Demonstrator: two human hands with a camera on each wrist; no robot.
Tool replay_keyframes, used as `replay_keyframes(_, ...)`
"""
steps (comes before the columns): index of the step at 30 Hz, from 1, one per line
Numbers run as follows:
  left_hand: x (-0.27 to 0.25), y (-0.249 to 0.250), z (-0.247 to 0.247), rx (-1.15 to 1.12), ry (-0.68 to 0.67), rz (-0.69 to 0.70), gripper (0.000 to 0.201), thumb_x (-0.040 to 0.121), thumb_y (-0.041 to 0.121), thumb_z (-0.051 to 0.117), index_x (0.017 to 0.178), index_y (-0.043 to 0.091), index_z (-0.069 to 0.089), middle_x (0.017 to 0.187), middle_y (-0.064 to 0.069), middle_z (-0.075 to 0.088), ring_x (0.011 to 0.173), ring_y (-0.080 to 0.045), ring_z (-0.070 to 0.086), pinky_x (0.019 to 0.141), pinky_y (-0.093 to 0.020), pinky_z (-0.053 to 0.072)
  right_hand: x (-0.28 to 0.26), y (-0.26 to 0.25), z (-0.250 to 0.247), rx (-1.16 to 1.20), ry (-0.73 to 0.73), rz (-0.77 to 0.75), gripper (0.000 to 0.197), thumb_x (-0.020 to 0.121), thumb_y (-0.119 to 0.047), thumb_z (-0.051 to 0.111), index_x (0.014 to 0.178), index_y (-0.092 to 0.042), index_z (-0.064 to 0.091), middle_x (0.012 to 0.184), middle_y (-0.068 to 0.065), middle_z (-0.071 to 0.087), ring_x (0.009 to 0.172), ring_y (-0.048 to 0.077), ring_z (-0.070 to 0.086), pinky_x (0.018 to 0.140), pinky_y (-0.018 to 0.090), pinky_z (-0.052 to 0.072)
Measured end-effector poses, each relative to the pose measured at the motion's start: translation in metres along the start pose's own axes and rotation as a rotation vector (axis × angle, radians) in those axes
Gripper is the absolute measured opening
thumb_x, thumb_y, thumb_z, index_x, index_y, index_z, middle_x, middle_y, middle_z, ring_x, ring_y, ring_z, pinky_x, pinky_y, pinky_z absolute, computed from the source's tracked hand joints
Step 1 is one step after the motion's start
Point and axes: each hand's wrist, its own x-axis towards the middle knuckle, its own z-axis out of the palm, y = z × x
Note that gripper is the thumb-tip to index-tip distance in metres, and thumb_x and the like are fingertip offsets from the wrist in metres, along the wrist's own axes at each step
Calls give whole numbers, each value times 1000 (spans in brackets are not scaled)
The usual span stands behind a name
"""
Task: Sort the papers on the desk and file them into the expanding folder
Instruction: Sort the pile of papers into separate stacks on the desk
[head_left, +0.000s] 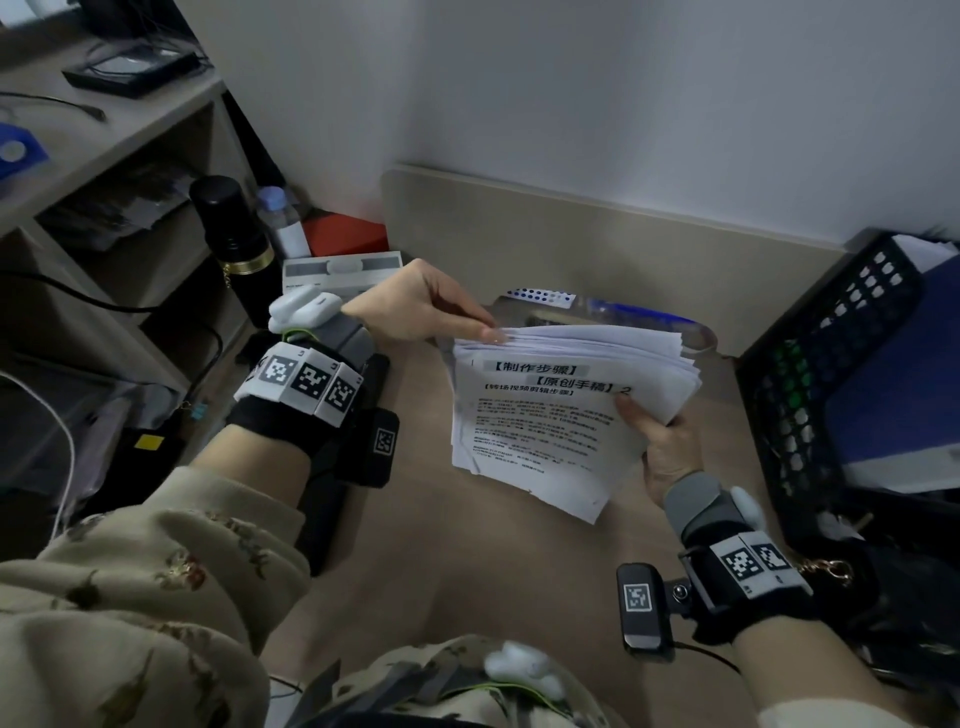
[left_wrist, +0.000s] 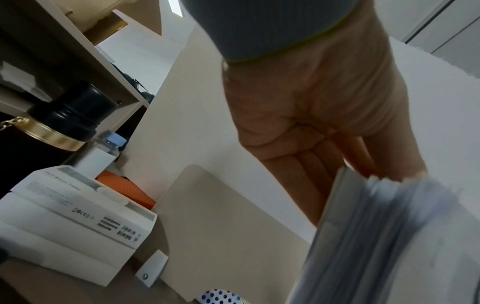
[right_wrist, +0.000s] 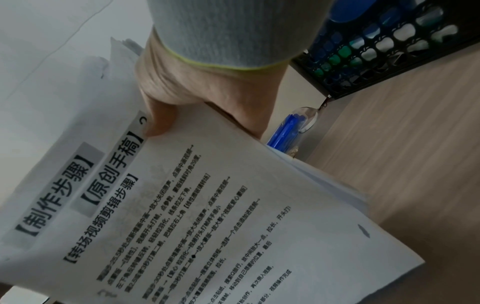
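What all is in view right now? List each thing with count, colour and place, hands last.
stack of papers: one, white, printed, held above the desk
desk: one, light wood
transparent folder: one, blue inside, behind the papers
mesh basket: one, black, desk's right
flask: one, black with gold band, far left
water bottle: one, clear, blue cap, beside the flask
box: one, white, left
left hand: pinches the stack's top edge
right hand: grips the stack's right side

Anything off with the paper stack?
Yes. The paper stack is uneven: sheet edges splay at its top, near the left hand, and stagger at the bottom. The right hand grips its right edge.
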Motion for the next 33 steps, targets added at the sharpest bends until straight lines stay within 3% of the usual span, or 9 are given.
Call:
replay_keyframes(5, 1, 1, -4, -1, -46, -24, 23, 80, 24, 74, 100, 13, 76, 90, 9, 76, 85, -8, 71, 80, -25, 57, 0, 2, -1, 2, 4, 3, 14, 82, 4, 64, 84, -10, 66, 70, -6, 74, 64, 8, 70, 56, 22, 55)
replay_keyframes(11, -7, 0, 1, -127, -4, -84, 22, 72, 34, 72, 90, 22, 76, 92, -2, 76, 82, -15, 70, 79, -35, 58, 2, 4, -3, -8, 3, -1, 14, 81, 2, 65, 84, -12, 67, 72, -5, 74, 66, 9, 70, 57, 23, 56)
replay_keyframes(16, -9, 5, 0, -101, -5, -116, 23, 69, 37, 74, 89, 25, 77, 94, -3, 76, 85, -17, 69, 85, -40, 57, 3, 7, -5, -4, 3, 1, 13, 80, 0, 67, 84, -12, 67, 72, -4, 74, 66, 10, 70, 58, 25, 55)
replay_keyframes(20, -11, 9, -2, -31, -31, -110, 33, 67, 40, 74, 96, 25, 76, 95, 3, 76, 86, -16, 69, 88, -41, 57, 3, 7, -6, -4, -12, 15, 21, 68, -6, 77, 85, -12, 69, 76, -2, 75, 69, 12, 70, 60, 28, 55)
replay_keyframes(23, -10, 12, -2, 10, -10, -106, 38, 61, 40, 76, 97, 28, 73, 99, -3, 75, 87, -21, 68, 90, -42, 56, 2, 7, -7, -6, -20, 14, 15, 74, -3, 73, 85, -12, 69, 75, -3, 74, 69, 13, 70, 64, 30, 54)
replay_keyframes(25, -10, 12, -1, 3, -11, -115, 37, 61, 36, 78, 96, 29, 72, 102, -9, 75, 85, -18, 66, 87, -39, 56, 1, 5, -7, 6, -35, 15, 16, 69, -7, 75, 82, -14, 70, 75, -2, 74, 72, 16, 69, 65, 31, 54)
replay_keyframes(29, -8, 7, -3, 14, -1, -161, 28, 73, 30, 81, 99, 21, 76, 96, 1, 76, 78, -7, 68, 72, -21, 57, -1, 4, -8, -12, -100, 33, 45, 44, -29, 91, 82, -14, 71, 78, -1, 75, 72, 17, 71, 59, 27, 56)
replay_keyframes(30, -8, 6, -3, 31, 14, -151, 30, 74, 32, 79, 101, 19, 77, 93, 3, 76, 77, -6, 68, 71, -19, 56, -1, 3, -8, -21, -107, 32, 42, 50, -29, 90, 84, -13, 70, 78, -1, 75, 72, 17, 71, 59, 27, 56)
replay_keyframes(33, -8, 5, -2, 24, 44, -153, 37, 71, 40, 76, 98, 15, 78, 84, 2, 75, 67, -7, 63, 62, -19, 54, -1, 2, -10, -22, -113, 14, 12, 79, -1, 69, 85, -11, 67, 72, -4, 74, 68, 12, 70, 56, 24, 55)
